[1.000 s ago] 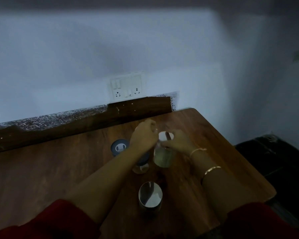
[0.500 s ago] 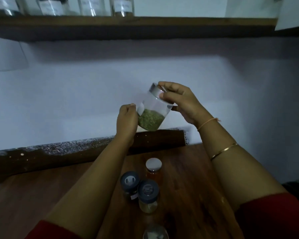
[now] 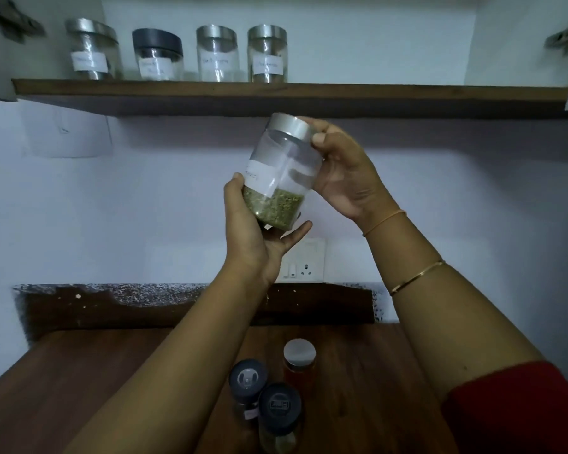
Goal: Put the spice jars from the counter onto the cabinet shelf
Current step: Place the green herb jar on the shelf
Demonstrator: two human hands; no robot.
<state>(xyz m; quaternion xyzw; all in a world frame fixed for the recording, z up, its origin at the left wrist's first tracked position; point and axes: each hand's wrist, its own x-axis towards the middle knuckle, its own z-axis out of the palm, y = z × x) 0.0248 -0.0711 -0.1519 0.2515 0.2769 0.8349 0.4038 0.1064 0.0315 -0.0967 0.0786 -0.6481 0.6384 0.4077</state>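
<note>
A clear spice jar [image 3: 281, 172] with a steel lid, a white label and green herbs in its bottom is tilted in the air below the wooden cabinet shelf [image 3: 289, 93]. My left hand [image 3: 259, 231] cups its base and my right hand [image 3: 345, 172] grips its side and lid. Several labelled jars [image 3: 217, 54] stand in a row on the shelf's left half. On the wooden counter [image 3: 79, 388] remain a steel-lidded jar with reddish contents [image 3: 299, 358] and two dark-lidded jars [image 3: 248, 385] [image 3: 279, 414].
The shelf's right half is bare. A wall socket plate [image 3: 304, 260] sits behind my left hand. A dark speckled backsplash [image 3: 145, 303] runs along the counter's back. Cabinet door hinges show at the upper left and right corners.
Both hands have lifted the herb jar from the counter to just below the shelf. The view has tilted up, bringing the shelf's jars into sight.
</note>
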